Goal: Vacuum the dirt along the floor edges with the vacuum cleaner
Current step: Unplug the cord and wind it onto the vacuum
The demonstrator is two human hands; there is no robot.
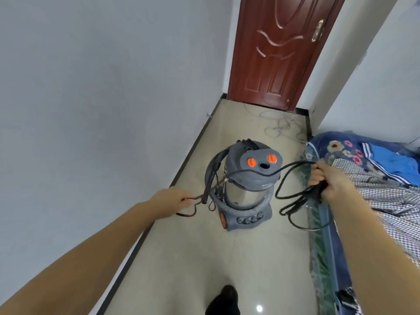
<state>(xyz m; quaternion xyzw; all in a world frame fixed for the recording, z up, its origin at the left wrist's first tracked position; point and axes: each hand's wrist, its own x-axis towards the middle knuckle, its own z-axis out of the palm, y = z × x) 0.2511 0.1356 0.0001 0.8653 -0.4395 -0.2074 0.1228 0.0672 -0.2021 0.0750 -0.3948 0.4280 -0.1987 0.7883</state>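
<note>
Head view: vacuum stands mid-floor, between the black baseboard and the bed. Left hand pinches the cord beside it; right hand grips coiled loops.

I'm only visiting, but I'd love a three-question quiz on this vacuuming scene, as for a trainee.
1. True or false: the right hand grips a bundle of black cord.
2. Which colour are the knobs on the vacuum cleaner: A green, B orange, C white?
3. Fill in: beyond the vacuum cleaner stands a shut, reddish-brown ____.

Key: 1 true; 2 B; 3 door.
</note>
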